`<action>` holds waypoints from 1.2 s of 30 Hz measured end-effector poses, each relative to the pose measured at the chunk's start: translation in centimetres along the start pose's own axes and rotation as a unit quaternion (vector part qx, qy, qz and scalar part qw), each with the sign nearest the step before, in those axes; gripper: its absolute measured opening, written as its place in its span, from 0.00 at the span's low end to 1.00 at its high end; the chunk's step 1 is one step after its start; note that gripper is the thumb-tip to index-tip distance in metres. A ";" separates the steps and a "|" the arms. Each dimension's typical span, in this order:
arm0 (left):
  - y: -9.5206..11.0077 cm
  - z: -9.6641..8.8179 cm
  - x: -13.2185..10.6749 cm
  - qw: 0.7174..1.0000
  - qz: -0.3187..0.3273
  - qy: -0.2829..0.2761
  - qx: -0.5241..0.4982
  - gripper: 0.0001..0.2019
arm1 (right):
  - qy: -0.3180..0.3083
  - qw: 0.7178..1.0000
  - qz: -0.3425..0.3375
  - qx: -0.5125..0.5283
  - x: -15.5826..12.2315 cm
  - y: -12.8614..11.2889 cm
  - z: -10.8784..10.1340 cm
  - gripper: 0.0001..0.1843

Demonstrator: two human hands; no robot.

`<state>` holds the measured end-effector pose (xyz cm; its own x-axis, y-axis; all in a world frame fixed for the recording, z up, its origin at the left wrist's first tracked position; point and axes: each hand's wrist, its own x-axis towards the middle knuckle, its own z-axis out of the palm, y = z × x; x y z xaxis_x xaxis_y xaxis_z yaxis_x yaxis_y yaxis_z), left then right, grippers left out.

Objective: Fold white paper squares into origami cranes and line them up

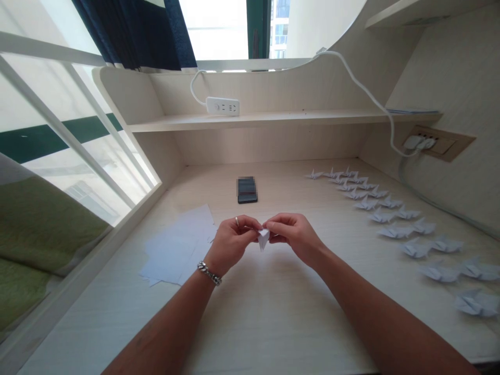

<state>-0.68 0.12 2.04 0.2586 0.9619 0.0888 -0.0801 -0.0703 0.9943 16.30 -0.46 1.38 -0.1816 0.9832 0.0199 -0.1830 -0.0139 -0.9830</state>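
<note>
From here no lettering reads anywhere: not on the paper cranes [439,272], the power strip [222,106], or the phone [247,190], its face blurred out.

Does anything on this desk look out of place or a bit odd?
The loose white paper sheets stand out: they lie in an uneven, overlapping spread, which looks messy next to the neat rows of folded paper cranes on the right.
</note>
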 end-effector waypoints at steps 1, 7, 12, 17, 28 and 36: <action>0.0 0.0 0.0 1.000 0.003 0.002 0.009 0.04 | 0.006 1.000 -0.010 -0.018 0.0 0.1 0.0 0.09; 0.0 0.1 0.1 0.999 -0.019 0.038 -0.022 0.14 | 0.036 0.980 -0.138 -0.143 -0.2 0.7 0.3 0.08; -0.4 -0.2 0.2 0.997 0.006 0.025 0.069 0.14 | 0.053 0.955 -0.200 -0.213 -0.5 0.7 0.5 0.06; -0.8 -0.5 0.3 0.992 0.050 0.028 0.110 0.12 | 0.047 0.959 -0.173 -0.218 -0.4 0.6 0.4 0.10; -0.5 -0.1 0.1 0.978 0.066 0.047 0.192 0.10 | 0.050 0.956 -0.147 -0.250 -0.4 0.5 0.5 0.09; 0.0 0.1 -0.3 0.953 0.084 0.074 0.280 0.07 | 0.054 0.978 -0.114 -0.167 -0.4 1.1 1.1 0.07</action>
<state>-0.64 -0.22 2.03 0.1454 0.9487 0.2809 0.4291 -0.3163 0.8461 15.13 -1.10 0.45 -0.0667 0.9675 0.2438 0.1226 0.2504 -0.9603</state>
